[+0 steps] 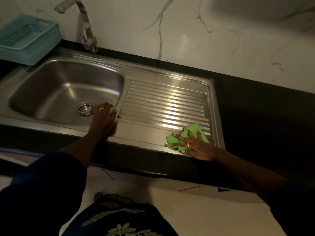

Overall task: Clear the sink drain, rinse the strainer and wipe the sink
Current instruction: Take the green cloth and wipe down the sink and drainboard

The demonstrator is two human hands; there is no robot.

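A steel sink (pixel 51 92) has a round strainer (pixel 85 110) seated in its drain. To its right is a ribbed drainboard (pixel 163 103). My left hand (pixel 104 116) rests on the sink's rim between basin and drainboard, fingers curled over the edge close to the strainer, holding nothing. My right hand (pixel 192 143) lies flat with fingers spread on a green cloth (pixel 192 129), pressing it onto the drainboard's front right corner.
A curved steel tap (pixel 87 28) stands behind the basin. A stack of teal plastic baskets (pixel 27 40) sits at the back left. Black countertop (pixel 255 108) runs to the right, with a marble wall behind. The counter's front edge is near my body.
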